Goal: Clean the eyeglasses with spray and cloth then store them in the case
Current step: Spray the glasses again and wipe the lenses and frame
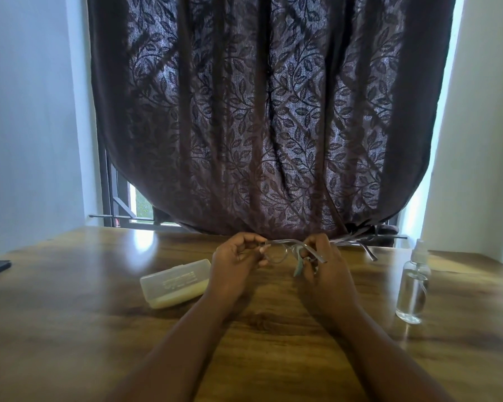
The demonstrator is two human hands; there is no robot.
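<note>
Both hands hold thin-rimmed metal eyeglasses [276, 252] over grained wood.

A dark brown curtain [262, 117] patterned with leaves is hung across a window [141, 206] behind a wooden table [70, 329]. Daylight is filtered through the fabric and is reflected as a bright patch on the tabletop. Pale walls [26, 111] are seen on both sides. Dark window bars [111, 195] and a strip of greenery outside are exposed below the curtain's left edge.
</note>
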